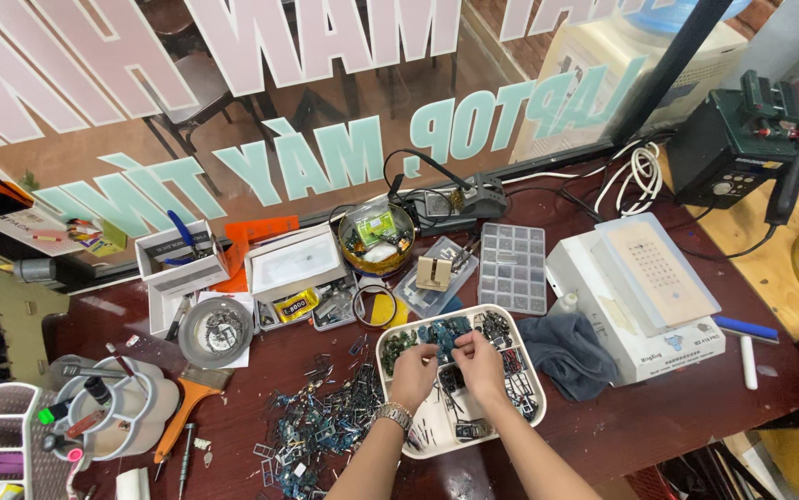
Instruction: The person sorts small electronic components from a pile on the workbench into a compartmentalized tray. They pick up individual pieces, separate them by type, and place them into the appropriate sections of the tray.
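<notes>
Both hands worked over the white tray (398, 344): left hand (413, 372) and right hand (480, 363) each pinched small parts (446, 335) inside it. A large loose pile (325, 428) left of the tray remained unsorted; work judged partly done.

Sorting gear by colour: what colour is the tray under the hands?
White tray, seen in the head view.
</notes>
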